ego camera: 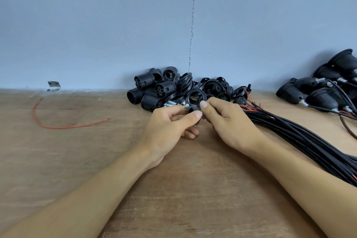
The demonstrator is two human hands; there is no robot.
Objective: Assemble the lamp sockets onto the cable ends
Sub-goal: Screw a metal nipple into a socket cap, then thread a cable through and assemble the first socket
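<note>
One red wire (58, 124) lies at the left of the table (77, 160). The left hand (170, 123) and right hand (229, 121) both pinch a small black socket part (190, 109), just before the socket pile (154, 91); black cables (299, 137) lie right.

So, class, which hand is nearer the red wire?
Left. The left hand lies right of the red wire; the right hand is farther right. Both pinch a black part.

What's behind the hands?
Behind the left hand and right hand lies a pile of black socket parts against the blue wall, with silver screws at its foot. The hands, pinching a small black part, cover the pile's near edge.
</note>
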